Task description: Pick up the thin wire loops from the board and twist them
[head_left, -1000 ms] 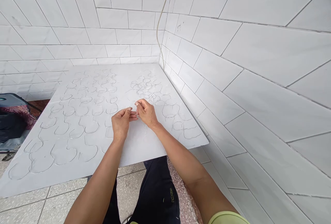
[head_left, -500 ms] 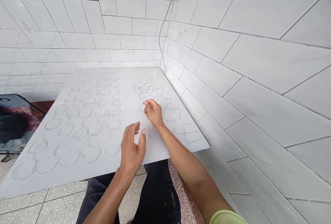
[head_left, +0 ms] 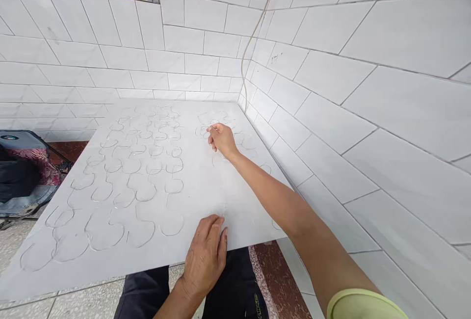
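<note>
A light grey board (head_left: pixel 198 172) carries many thin curved wires. Rows of bent wires (head_left: pixel 131 164) spread across its left half. My right hand (head_left: pixel 222 140) reaches over the far right part, thumb and forefinger pinched above a cluster of thin wires (head_left: pixel 201 130). Whatever is between those fingertips is too fine to make out. My left hand (head_left: pixel 206 248) lies at the board's front edge, fingers slightly bent and thumb a little apart, with nothing visible in it. My right forearm covers some of the wires on the right side.
White tiled walls (head_left: pixel 324 78) meet in a corner behind and right of the board. A thin cable (head_left: pixel 243 64) hangs down there. To the left stands a folding chair (head_left: pixel 29 162) with a dark item on it. My legs (head_left: pixel 235 284) are under the front edge.
My right hand has moved farther up the board toward the far wires. My left hand has dropped from above the board to its front edge. The view has shifted slightly.
</note>
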Demonstrator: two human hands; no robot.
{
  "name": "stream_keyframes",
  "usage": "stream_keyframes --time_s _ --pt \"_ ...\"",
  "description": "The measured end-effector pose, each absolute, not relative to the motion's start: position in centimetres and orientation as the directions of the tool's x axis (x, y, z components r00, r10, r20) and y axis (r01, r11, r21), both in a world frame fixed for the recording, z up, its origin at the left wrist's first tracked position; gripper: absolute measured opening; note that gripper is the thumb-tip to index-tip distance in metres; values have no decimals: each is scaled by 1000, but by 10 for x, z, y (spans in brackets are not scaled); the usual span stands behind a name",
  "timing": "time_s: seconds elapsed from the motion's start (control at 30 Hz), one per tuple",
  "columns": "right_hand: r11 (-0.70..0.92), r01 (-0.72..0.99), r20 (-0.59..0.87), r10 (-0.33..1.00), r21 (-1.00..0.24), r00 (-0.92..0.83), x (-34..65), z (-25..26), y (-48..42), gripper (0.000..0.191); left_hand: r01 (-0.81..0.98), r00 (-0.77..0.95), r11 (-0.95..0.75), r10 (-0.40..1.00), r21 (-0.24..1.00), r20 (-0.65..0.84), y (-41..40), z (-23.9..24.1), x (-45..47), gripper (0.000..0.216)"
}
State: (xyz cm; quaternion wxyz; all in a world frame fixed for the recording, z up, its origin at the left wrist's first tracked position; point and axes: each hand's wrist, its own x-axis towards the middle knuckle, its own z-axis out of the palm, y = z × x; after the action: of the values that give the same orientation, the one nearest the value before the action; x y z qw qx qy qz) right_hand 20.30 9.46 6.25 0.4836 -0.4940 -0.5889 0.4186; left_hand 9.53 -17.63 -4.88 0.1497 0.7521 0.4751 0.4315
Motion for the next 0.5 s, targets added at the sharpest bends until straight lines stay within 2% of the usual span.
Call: stream_keyframes --time_s 0.13,0.3,0.5 --pt "119 236 123 992 -964 3 183 56 167 15 618 228 -509 846 600 482 -178 -46 95 34" --pt "89 377 99 995 -922 6 157 35 253 21 623 248 -546 817 560 521 -174 -50 94 30" --pt "16 399 22 1000 -917 12 141 6 340 20 673 139 -511 797 534 587 -173 -69 105 23"
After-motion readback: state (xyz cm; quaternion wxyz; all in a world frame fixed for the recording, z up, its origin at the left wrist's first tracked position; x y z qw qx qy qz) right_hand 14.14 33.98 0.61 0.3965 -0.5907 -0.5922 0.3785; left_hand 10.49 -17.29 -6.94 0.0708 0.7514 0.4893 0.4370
